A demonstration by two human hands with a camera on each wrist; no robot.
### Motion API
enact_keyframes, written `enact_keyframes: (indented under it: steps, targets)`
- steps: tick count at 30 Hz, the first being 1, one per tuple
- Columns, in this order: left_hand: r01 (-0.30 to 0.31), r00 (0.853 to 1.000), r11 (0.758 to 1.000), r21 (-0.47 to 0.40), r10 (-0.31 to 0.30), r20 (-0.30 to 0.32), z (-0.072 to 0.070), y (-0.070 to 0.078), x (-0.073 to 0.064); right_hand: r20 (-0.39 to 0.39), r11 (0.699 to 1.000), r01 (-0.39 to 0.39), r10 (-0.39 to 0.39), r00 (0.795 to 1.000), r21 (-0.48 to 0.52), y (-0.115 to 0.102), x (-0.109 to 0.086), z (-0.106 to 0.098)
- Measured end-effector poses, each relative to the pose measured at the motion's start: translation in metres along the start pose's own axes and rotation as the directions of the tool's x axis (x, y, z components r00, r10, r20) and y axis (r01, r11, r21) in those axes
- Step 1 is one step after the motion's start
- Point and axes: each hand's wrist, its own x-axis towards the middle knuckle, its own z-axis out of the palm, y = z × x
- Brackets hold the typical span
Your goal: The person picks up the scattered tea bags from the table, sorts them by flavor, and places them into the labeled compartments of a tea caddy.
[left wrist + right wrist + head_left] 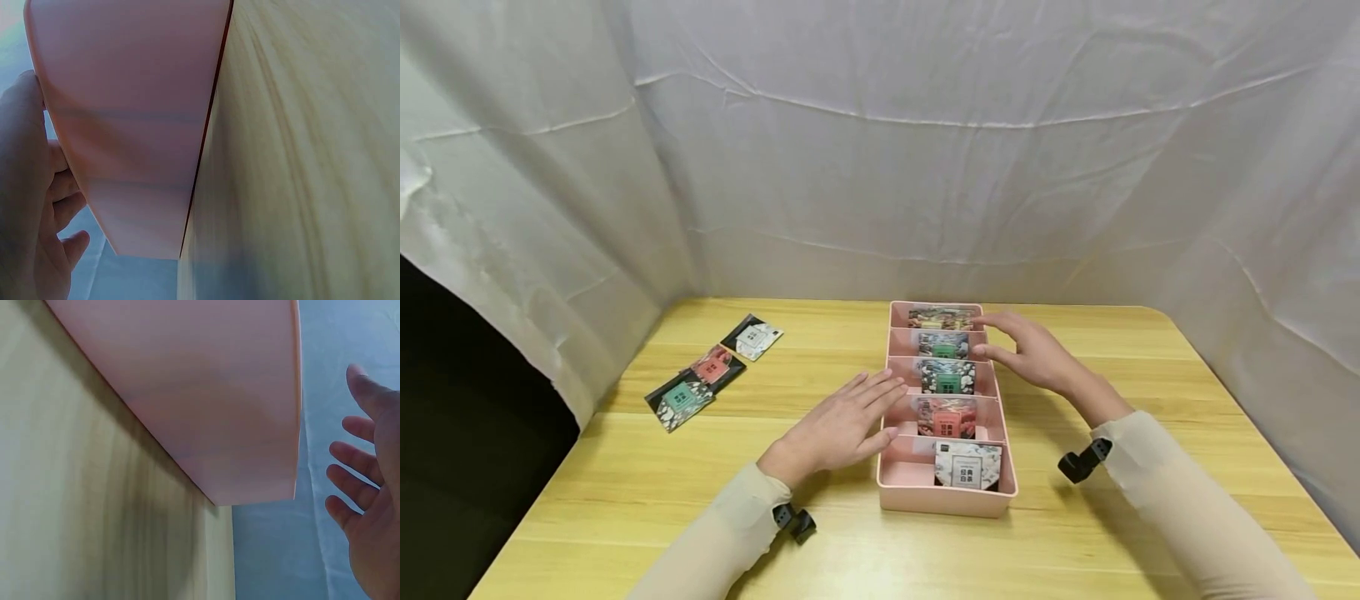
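A long pink divided box [942, 501] stands on the table, with a tea packet in each of its several compartments. The nearest one holds a white tea packet [967, 467]; behind it come a red packet [947, 418], a green-labelled packet [947, 378] and others. My left hand [848, 421] lies at the box's left rim, its fingers straight and reaching over the edge. At the right rim, my right hand [1033, 354] hovers with fingers spread and relaxed, holding nothing. In the right wrist view that hand [372, 469] appears apart from the box wall [237, 412].
Left of the box, loose tea packets lie on the wooden table [820, 550]: a white one [754, 337], a red one [713, 367] and a green one [679, 400], the last two overlapping. A pale curtain [925, 167] hangs behind and around the table.
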Motion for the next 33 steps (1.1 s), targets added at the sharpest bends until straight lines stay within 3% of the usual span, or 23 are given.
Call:
enact_keyframes:
  steps: [8,22,33]
  targets:
    - [0.003,1.0,1.0,-0.005,-0.003,-0.01,0.0,0.0,0.0,-0.016,0.998,0.064,-0.064,0.998,-0.022,-0.006,-0.022,0.003]
    - [0.002,1.0,1.0,0.001,-0.002,-0.011,0.001,0.0,0.0,0.043,0.984,0.151,-0.147,0.988,-0.098,-0.013,-0.054,0.014]
    - [0.015,1.0,1.0,-0.002,-0.014,0.013,-0.001,0.001,0.001,0.129,0.983,0.123,-0.105,0.986,-0.135,-0.02,-0.075,0.02]
